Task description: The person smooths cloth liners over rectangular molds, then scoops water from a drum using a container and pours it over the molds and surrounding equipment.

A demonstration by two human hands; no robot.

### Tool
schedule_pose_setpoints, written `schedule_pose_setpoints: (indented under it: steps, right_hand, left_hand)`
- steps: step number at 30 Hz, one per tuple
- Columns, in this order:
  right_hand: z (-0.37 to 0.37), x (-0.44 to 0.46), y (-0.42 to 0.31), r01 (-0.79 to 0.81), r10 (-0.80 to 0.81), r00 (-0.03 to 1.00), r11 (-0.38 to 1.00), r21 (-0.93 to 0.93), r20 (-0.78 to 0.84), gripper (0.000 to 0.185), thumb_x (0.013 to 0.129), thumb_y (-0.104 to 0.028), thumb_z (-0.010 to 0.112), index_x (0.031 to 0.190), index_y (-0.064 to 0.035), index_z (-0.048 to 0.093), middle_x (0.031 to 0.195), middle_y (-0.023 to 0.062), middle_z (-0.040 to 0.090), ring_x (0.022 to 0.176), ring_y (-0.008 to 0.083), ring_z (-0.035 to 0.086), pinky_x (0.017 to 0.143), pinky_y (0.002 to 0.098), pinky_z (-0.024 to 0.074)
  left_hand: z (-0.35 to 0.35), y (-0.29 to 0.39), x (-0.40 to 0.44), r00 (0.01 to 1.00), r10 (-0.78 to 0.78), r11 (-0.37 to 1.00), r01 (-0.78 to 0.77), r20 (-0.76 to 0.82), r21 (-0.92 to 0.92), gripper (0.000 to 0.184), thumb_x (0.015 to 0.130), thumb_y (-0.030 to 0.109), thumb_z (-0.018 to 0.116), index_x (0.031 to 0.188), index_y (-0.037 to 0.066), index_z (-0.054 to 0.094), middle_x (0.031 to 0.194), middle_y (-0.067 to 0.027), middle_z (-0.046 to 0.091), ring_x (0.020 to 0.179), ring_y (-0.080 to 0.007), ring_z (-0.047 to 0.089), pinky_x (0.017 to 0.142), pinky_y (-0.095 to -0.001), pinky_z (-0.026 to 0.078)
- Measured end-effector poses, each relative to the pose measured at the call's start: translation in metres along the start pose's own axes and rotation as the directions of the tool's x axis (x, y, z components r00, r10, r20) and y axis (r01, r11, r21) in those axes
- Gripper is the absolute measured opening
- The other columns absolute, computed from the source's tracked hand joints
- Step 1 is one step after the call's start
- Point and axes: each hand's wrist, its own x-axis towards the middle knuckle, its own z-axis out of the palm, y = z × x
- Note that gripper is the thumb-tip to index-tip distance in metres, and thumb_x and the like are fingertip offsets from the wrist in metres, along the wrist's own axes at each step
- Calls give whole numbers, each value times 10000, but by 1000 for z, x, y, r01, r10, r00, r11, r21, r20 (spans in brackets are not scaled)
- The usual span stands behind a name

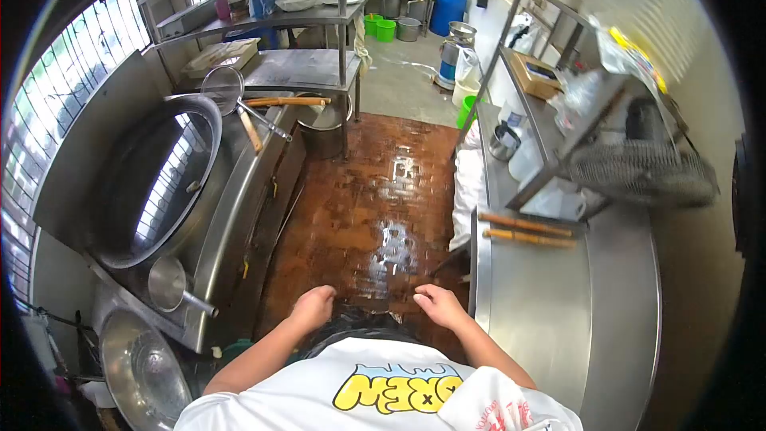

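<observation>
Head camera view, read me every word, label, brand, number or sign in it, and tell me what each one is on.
White shirt, yellow letters: perhaps "REW", not certain.
White shirt, pale blue letters above the yellow: creased and cut off, unreadable.
White cloth at lower right, red print: too small and blurred to read.
Plastic bag at upper right, yellow marking: too blurred to read.
No number or sign is legible.

At the far end, a blue barrel (448, 13) stands on the floor near bright green buckets (385, 31) and a steel pot (408, 29). A brown box (523, 77) rests on the right-hand shelf (533, 116), a dark fan (642, 174) nearby; a barred window (68, 84) lines the left.
</observation>
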Motion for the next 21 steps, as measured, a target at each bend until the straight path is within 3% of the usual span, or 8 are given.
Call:
schedule_pose_setpoints:
  steps: [4, 9, 12, 13, 15, 17, 18, 21]
  right_hand:
    - [-31, 161, -5, 87, -86, 994, 996, 2, 67, 381, 1009, -322, 687, 1246, -25, 716, 1140, 183, 763, 1031, 306, 747, 906, 399, 576]
    - [-44, 347, 21, 120, -118, 983, 993, -7, 144, 374, 1011, -353, 664, 1231, -56, 720, 1129, 204, 758, 1055, 379, 733, 928, 435, 572]
    - [-93, 425, 14, 59, -33, 965, 994, -90, 261, 403, 1013, -352, 678, 1254, -32, 717, 1205, 190, 753, 1123, 324, 728, 971, 398, 559]
    - [-112, 447, 11, 27, -2, 969, 995, -97, 249, 409, 1011, -360, 683, 1259, -37, 718, 1192, 188, 758, 1105, 321, 735, 960, 399, 565]
    - [-149, 492, 9, -9, 31, 972, 995, -95, 232, 415, 1010, -369, 687, 1263, -42, 719, 1178, 186, 762, 1087, 318, 741, 949, 400, 571]
    - [-182, 540, 20, -94, 95, 992, 995, -17, 81, 417, 1006, -373, 696, 1269, -49, 718, 1138, 175, 774, 1042, 301, 753, 916, 404, 585]
    - [-193, 564, 28, -105, 105, 994, 994, -26, -2, 398, 1003, -354, 705, 1261, -52, 722, 1085, 151, 783, 947, 254, 761, 859, 391, 596]
    - [-219, 641, 67, -186, 193, 979, 978, 92, -67, 370, 990, -348, 705, 1198, -44, 745, 1031, 174, 781, 932, 296, 763, 843, 404, 591]
  left_hand:
    - [-3, -47, 97, 975, -217, 975, 214, -50, -60, 228, 999, 178, 589, 1127, 34, 711, 1109, -242, 736, 1097, -442, 683, 959, -512, 543]
    - [-16, -106, 261, 966, -255, 964, 250, -47, -92, 236, 1004, 204, 600, 1104, 27, 720, 1070, -259, 738, 1057, -447, 698, 935, -529, 546]
    - [-61, -94, 375, 963, -270, 963, 270, -6, 6, 278, 985, 263, 643, 1056, 12, 741, 1019, -247, 741, 1025, -446, 695, 918, -528, 547]
    - [-75, -87, 419, 966, -257, 966, 257, 0, 10, 278, 985, 263, 643, 1056, 12, 741, 1019, -247, 741, 1025, -446, 695, 918, -528, 547]
    - [-98, -78, 503, 994, 106, 993, -106, 17, 40, 293, 970, 293, 669, 1012, 13, 744, 1019, -246, 730, 1036, -448, 672, 923, -520, 541]
    - [-113, -58, 590, 970, 243, 969, -242, -28, 48, 278, 959, 281, 691, 1007, 9, 722, 1083, -247, 701, 1069, -448, 648, 933, -509, 539]
    - [-124, -40, 629, 969, 246, 968, -245, -15, 59, 278, 959, 281, 691, 1007, 9, 722, 1083, -247, 701, 1069, -448, 648, 933, -509, 539]
    - [-141, 10, 748, 987, 157, 984, -155, 20, -86, 221, 942, 218, 707, 967, 2, 665, 1107, -248, 656, 1061, -459, 637, 912, -517, 536]
